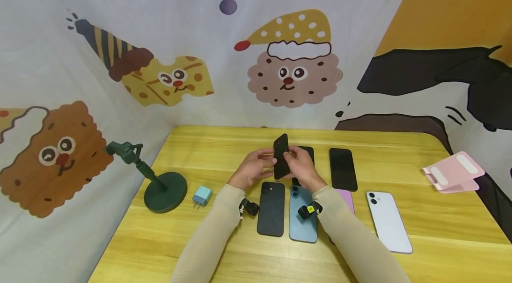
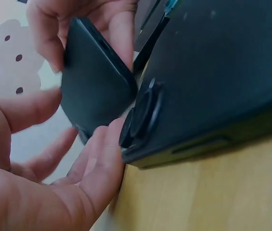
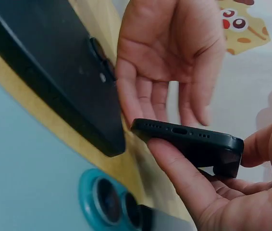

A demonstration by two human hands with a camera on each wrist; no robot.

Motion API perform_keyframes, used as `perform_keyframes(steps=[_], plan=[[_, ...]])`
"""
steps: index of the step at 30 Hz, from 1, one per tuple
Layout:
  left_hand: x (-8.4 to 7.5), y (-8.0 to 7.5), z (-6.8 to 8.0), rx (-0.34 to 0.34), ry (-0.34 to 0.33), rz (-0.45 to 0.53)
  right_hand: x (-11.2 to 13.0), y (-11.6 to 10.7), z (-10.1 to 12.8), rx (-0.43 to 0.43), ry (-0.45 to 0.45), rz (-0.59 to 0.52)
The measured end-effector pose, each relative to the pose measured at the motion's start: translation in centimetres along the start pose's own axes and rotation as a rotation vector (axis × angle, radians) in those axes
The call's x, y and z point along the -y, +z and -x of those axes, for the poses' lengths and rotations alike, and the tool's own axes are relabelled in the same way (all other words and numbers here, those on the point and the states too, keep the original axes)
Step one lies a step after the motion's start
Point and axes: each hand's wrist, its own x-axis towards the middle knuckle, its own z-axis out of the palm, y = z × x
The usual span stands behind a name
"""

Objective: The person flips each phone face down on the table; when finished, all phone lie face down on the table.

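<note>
The right hand point(image 1: 301, 166) grips a black phone point(image 1: 281, 157) upright above the table point(image 1: 440, 229), fingers under its port edge, thumb on the far side. The left hand point(image 1: 252, 168) is spread open just beside it, palm toward the phone, holding nothing. Below lie a dark phone point(image 1: 271, 208) and a blue phone point(image 1: 302, 225), side by side. This looks like mid-handling, the phone being turned or passed; next, the left fingers likely need to close on its free edge.
</note>
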Motion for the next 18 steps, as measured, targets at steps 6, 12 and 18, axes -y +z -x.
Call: perform_keyframes(steps=[6, 12, 18], plan=[[0.3, -0.4, -0.2, -0.024, 0.008, 0.112, 0.9, 0.0, 0.9, -0.032, -0.044, 0.035], [0.4, -0.5, -0.2, -0.008, -0.011, 0.21, 1.8, 0.4, 1.7, -0.024, -0.082, 0.039], [0.5, -0.7, -0.2, -0.021, 0.0, 0.236, 2.0, 0.3, 2.0, -0.029, -0.095, 0.053]])
